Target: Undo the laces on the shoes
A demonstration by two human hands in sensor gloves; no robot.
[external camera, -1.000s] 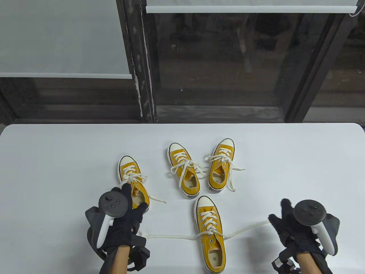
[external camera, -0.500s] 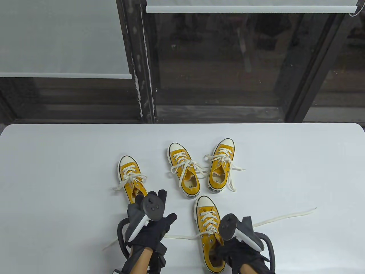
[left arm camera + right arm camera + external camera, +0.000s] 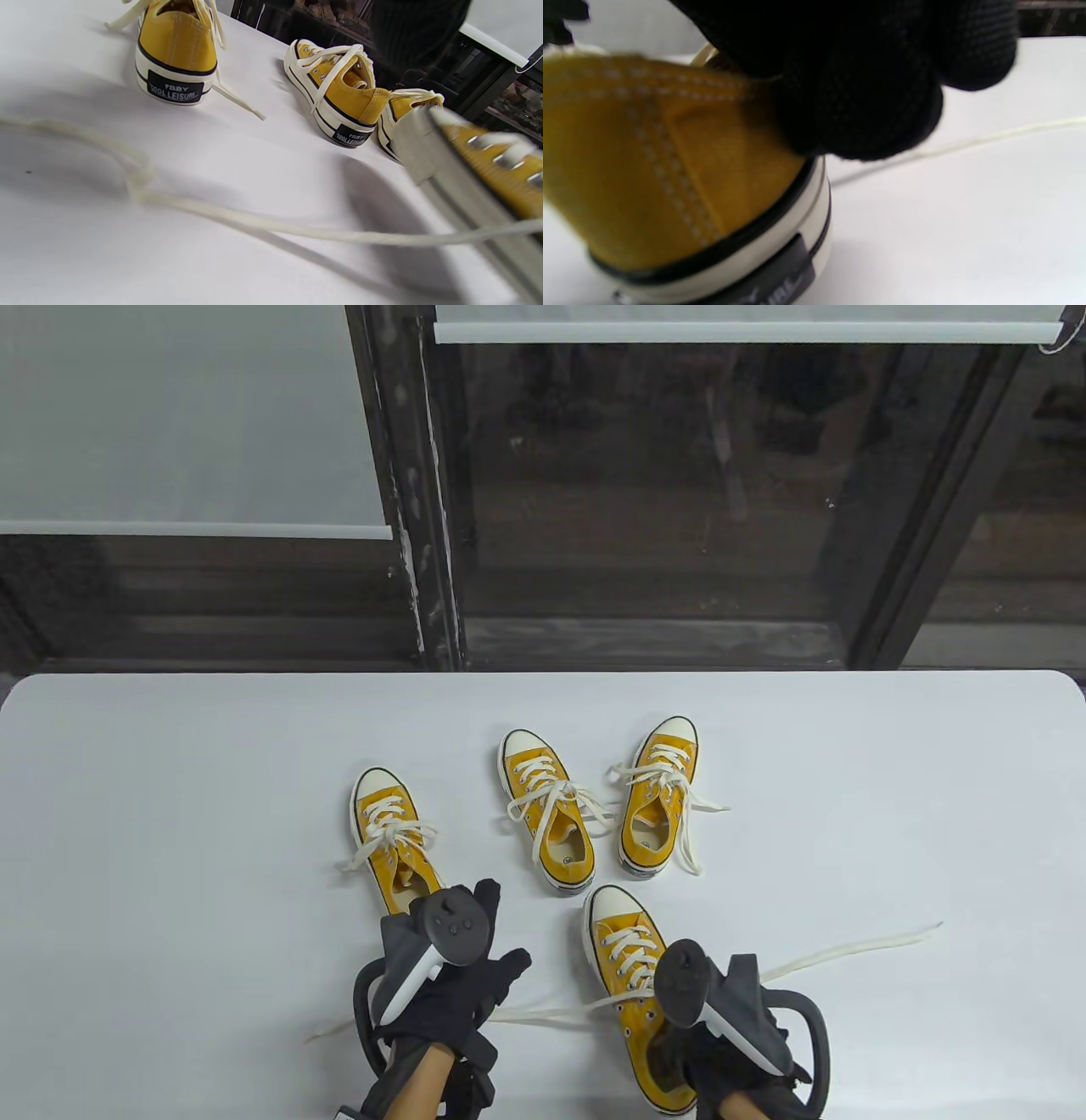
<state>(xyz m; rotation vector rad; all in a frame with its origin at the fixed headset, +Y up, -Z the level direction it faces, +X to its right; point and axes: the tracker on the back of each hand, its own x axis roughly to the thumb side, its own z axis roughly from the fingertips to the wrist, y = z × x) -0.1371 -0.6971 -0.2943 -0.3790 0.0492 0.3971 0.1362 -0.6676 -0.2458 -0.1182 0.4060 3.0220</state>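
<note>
Four yellow sneakers with white laces stand on the white table (image 3: 170,780). The nearest shoe (image 3: 628,959) has loose laces: one end (image 3: 848,950) trails right, the other (image 3: 543,1014) trails left. My right hand (image 3: 679,1056) grips this shoe at its heel collar; the right wrist view shows the gloved fingers (image 3: 861,84) over the heel (image 3: 670,169). My left hand (image 3: 501,933) hovers with fingers spread and empty between the nearest shoe and the left shoe (image 3: 394,836). The middle shoe (image 3: 547,814) and the right shoe (image 3: 657,802) stand behind, with bows.
The left wrist view shows the left shoe's heel (image 3: 176,55), the middle shoe (image 3: 339,97), the nearest shoe's blurred toe (image 3: 479,169) and the loose lace (image 3: 254,224) across the table. A dark window frame (image 3: 424,517) stands beyond the far table edge.
A second ago both hands held the nearest shoe's lace ends pulled wide apart. They let go and moved inward. My right hand took the heel, which has now swung slightly right.
</note>
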